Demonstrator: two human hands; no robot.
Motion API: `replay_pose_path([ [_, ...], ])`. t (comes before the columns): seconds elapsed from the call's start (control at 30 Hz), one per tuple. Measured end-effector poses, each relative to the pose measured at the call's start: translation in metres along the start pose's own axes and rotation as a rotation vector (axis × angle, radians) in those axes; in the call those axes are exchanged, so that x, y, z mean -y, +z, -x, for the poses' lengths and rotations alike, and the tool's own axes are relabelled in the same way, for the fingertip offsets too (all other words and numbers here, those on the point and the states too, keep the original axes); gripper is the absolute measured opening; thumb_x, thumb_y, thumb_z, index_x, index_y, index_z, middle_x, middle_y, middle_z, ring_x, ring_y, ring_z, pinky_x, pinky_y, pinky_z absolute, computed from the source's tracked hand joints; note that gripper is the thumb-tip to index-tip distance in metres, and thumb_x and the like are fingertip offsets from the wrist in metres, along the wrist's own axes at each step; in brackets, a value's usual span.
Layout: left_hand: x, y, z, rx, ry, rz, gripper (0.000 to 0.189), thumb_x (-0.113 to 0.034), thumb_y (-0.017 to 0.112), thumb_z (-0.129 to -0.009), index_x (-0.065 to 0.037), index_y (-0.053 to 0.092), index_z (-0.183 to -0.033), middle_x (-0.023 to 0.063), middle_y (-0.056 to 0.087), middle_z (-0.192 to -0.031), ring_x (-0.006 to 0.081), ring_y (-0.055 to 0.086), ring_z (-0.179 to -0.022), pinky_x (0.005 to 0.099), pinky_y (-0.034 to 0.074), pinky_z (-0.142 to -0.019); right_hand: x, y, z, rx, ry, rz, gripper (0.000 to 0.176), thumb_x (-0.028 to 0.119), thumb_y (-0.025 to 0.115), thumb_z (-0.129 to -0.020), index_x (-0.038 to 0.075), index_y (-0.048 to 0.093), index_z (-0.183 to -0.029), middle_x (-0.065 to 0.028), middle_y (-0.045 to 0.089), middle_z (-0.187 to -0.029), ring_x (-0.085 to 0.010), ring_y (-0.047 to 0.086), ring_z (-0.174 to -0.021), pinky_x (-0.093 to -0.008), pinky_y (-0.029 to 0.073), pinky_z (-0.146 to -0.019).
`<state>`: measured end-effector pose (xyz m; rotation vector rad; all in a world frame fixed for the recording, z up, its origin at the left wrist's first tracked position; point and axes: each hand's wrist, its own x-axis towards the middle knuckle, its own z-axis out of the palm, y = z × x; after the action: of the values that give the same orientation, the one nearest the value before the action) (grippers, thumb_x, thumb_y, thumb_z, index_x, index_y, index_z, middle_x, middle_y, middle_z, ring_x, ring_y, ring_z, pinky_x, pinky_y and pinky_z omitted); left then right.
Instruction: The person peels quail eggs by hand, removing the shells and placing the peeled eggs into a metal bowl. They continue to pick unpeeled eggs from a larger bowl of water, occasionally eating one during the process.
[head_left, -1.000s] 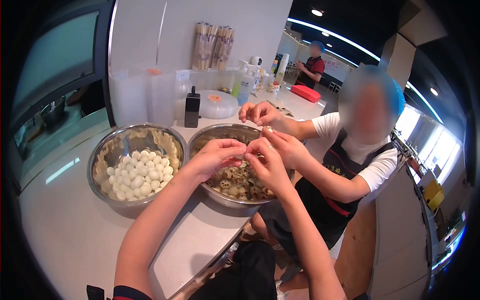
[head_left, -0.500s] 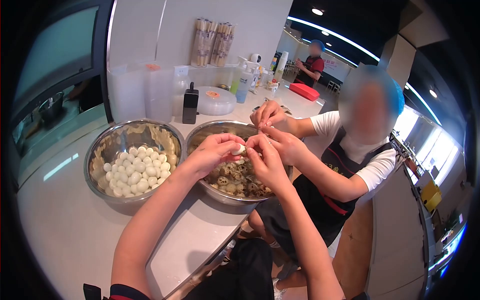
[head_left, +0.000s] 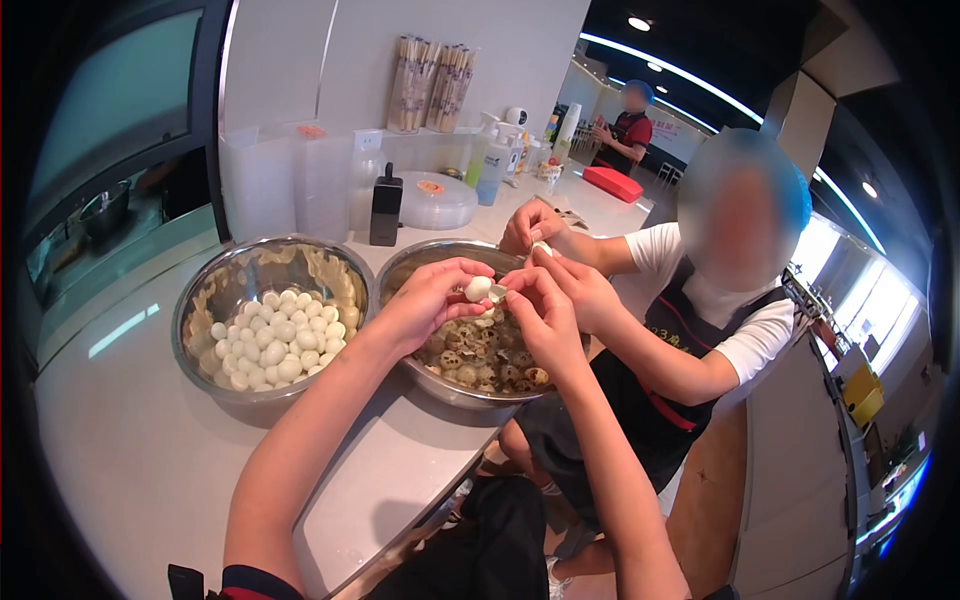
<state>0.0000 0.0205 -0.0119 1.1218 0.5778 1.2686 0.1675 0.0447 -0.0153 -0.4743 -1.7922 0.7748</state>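
Between the fingers of my left hand [head_left: 432,295] is a white quail egg [head_left: 478,289], mostly bare of its shell. My right hand [head_left: 542,308] pinches a piece of eggshell [head_left: 497,294] at the egg's right side. Both hands are over a steel bowl [head_left: 455,396] of speckled, unpeeled quail eggs [head_left: 478,362] and shell bits. To the left, a second steel bowl [head_left: 190,350] holds a heap of peeled white eggs [head_left: 275,340].
A co-worker's hands [head_left: 575,275] hold another egg over the far right of the same bowl. Behind the bowls stand a black device [head_left: 386,208], stacked plastic lids [head_left: 437,203] and pump bottles [head_left: 494,165]. A red box [head_left: 614,184] lies farther back.
My right fingers have pulled a piece of shell off to the right, and more of the white egg shows in my left hand. The co-worker's egg has come into sight.
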Motion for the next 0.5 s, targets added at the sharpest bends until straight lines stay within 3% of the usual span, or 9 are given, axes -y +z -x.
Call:
replay_pose_path([
  [0.1,0.001,-0.001,0.001,-0.057,-0.006,-0.034,0.024,-0.012,0.042,-0.085,0.001,0.052,-0.103,0.0073,0.056,-0.092,0.0121,0.056,-0.078,0.0213,0.047,-0.068,-0.001,-0.004,0.0,-0.031,0.061,0.152,0.01,0.006,0.052,-0.078,-0.003,0.05,-0.081,-0.0063,0.054,-0.076,-0.011,0.051,-0.07,-0.0218,0.042,-0.06],
  [0.17,0.001,0.0,-0.002,-0.087,-0.017,-0.098,0.023,-0.012,0.043,-0.085,0.001,0.052,-0.101,0.0071,0.056,-0.091,0.0111,0.055,-0.075,0.021,0.047,-0.066,0.002,-0.001,0.002,-0.053,0.069,0.176,0.012,0.009,0.051,-0.078,-0.003,0.05,-0.081,-0.0102,0.055,-0.073,-0.0176,0.055,-0.068,-0.0272,0.044,-0.059],
  [0.23,0.0,-0.001,-0.011,-0.045,-0.082,-0.246,0.021,-0.012,0.044,-0.084,0.001,0.054,-0.099,0.0062,0.056,-0.09,0.0097,0.054,-0.071,0.0207,0.045,-0.065,0.002,0.003,0.001,0.13,0.012,0.497,0.012,0.009,0.049,-0.077,-0.002,0.05,-0.079,-0.0155,0.056,-0.072,-0.0275,0.058,-0.07,-0.0347,0.044,-0.061],
  [0.27,0.0,-0.003,-0.016,-0.026,-0.077,-0.277,0.023,-0.014,0.048,-0.082,0.0,0.053,-0.1,0.0048,0.056,-0.09,0.0096,0.053,-0.071,0.0213,0.044,-0.066,-0.004,0.003,0.002,0.194,0.069,0.531,0.015,0.012,0.049,-0.075,-0.002,0.051,-0.076,-0.0199,0.057,-0.074,-0.0346,0.056,-0.072,-0.0405,0.043,-0.065],
  [0.3,-0.004,0.0,-0.019,-0.024,-0.088,-0.296,0.023,-0.014,0.048,-0.082,0.0,0.053,-0.1,0.0048,0.056,-0.09,0.0096,0.053,-0.071,0.0213,0.044,-0.066,-0.013,0.002,0.004,0.178,0.071,0.517,0.015,0.012,0.049,-0.075,-0.002,0.051,-0.076,-0.0199,0.057,-0.074,-0.0346,0.056,-0.072,-0.0405,0.043,-0.065],
  [0.37,-0.012,0.009,-0.031,-0.003,-0.043,-0.744,0.024,-0.016,0.053,-0.078,0.002,0.057,-0.094,0.0061,0.059,-0.082,0.0113,0.056,-0.069,0.0236,0.046,-0.063,-0.026,-0.002,0.008,0.417,0.187,0.718,0.017,0.014,0.05,-0.074,-0.002,0.053,-0.074,-0.0202,0.058,-0.075,-0.0341,0.057,-0.073,-0.0411,0.044,-0.067],
  [0.4,-0.014,0.014,-0.039,-0.001,-0.051,-0.75,0.024,-0.016,0.053,-0.078,0.002,0.057,-0.094,0.0061,0.059,-0.082,0.0113,0.056,-0.069,0.0236,0.046,-0.063,-0.021,-0.001,0.006,0.465,0.214,0.753,0.019,0.015,0.05,-0.072,-0.003,0.056,-0.075,-0.0218,0.058,-0.077,-0.035,0.057,-0.076,-0.0421,0.044,-0.07],
  [0.47,-0.015,0.018,-0.057,0.179,-0.28,-1.448,0.021,-0.016,0.058,-0.071,0.003,0.06,-0.08,0.0074,0.061,-0.069,0.0141,0.059,-0.063,0.0265,0.048,-0.059,-0.019,0.0,0.004,0.465,0.277,0.779,0.019,0.014,0.05,-0.071,-0.003,0.057,-0.077,-0.0222,0.058,-0.078,-0.0351,0.057,-0.077,-0.042,0.044,-0.071],
  [0.5,-0.012,0.016,-0.063,0.183,-0.285,-1.447,0.021,-0.016,0.058,-0.071,0.003,0.06,-0.08,0.0074,0.061,-0.069,0.0141,0.059,-0.063,0.0265,0.048,-0.059,-0.017,-0.001,0.004,0.472,0.334,0.816,0.02,0.014,0.05,-0.071,-0.003,0.058,-0.079,-0.0226,0.058,-0.079,-0.0353,0.057,-0.078,-0.042,0.045,-0.072],
])
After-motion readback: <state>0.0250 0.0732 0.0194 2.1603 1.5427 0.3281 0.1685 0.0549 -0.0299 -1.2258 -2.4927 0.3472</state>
